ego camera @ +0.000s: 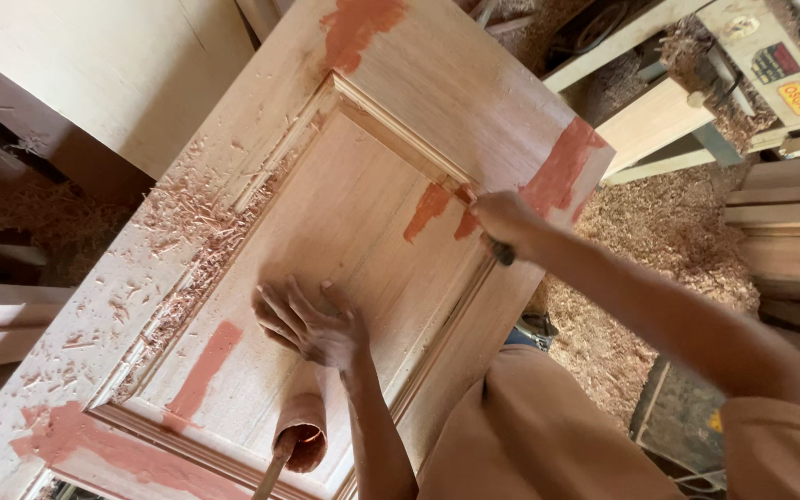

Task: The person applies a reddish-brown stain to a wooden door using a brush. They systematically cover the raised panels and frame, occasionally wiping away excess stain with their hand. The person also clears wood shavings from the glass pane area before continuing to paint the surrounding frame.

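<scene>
Wooden door panel (344, 213), left fingers (284, 310) flat on it

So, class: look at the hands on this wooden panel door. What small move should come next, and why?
Probably draw the right hand and its dark-handled tool along the moulding: reddish filler lies smeared there, and the left hand steadies the panel.

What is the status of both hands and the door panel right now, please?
Left hand flat on wooden door panel. Right hand grips dark-handled tool at moulding corner. Filler tin, shavings nearby.
</scene>
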